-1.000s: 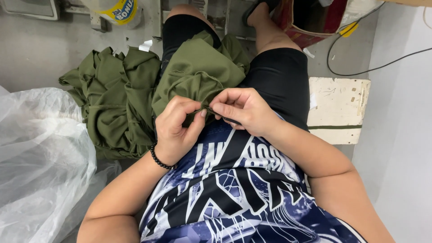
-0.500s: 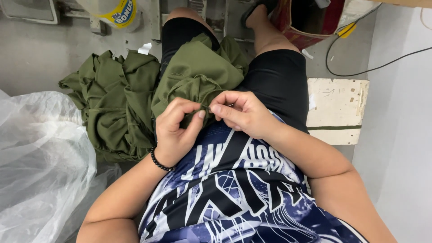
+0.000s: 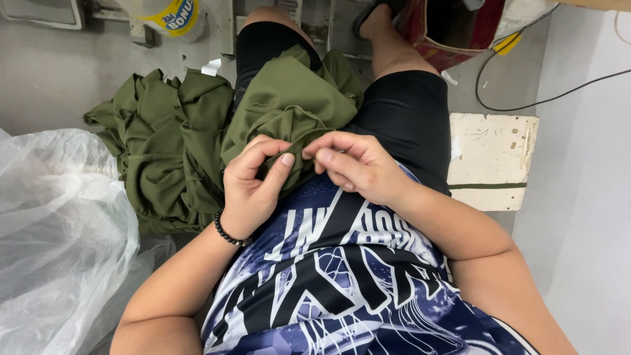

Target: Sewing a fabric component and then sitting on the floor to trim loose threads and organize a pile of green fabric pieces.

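Olive-green knit fabric garment (image 3: 289, 112): on my lap, edge pinched between my left hand (image 3: 253, 184) and right hand (image 3: 358, 167). Matching green heap (image 3: 164, 144) left, on floor, beside clear plastic bag (image 3: 59, 230).

Both forearms angle inward over the lap, elbows out. The left hand (image 3: 253, 187), beaded band at its wrist, curls with thumb and forefinger pinched. The right hand (image 3: 355, 167) mirrors it, fingertips pinched, the two grips nearly touching.
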